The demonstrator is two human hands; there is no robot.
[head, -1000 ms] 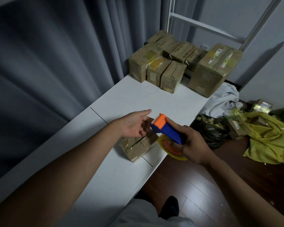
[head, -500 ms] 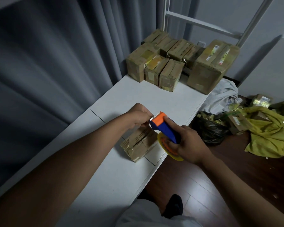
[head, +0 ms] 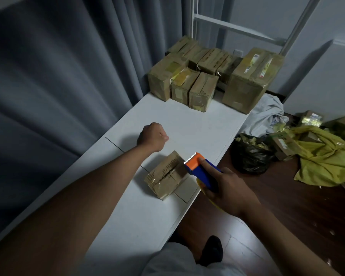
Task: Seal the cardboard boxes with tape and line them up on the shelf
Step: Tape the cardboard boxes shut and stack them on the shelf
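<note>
A: Status on the small box (head: 167, 175)?
B: It lies on the white tabletop (head: 187, 124), near the front edge and well apart from the stacked boxes (head: 203, 76) at the far end. Its top seam looks taped over.
A: Hands?
B: The right hand (head: 230, 191) has its grip curled round the blue-and-orange tape dispenser (head: 200, 170), with the serrated cutter just beside the box's right edge. My guess is it's angled there to cut or restart the tape. The left hand (head: 153, 136) is a closed fist above the tabletop beyond the box. I can't tell whether it's pinching a tape end.
A: Why is the box by the edge?
B: Probably so the dispenser arm can reach it.
A: Any readable labels?
B: There are stickers on the big box (head: 251, 76) beside the stack, but the text is too small. Nothing is legible on the small box either.
A: And the floor?
B: A black bag (head: 249, 154) and a yellow bag (head: 327, 156) lie to the right of the tabletop.
</note>
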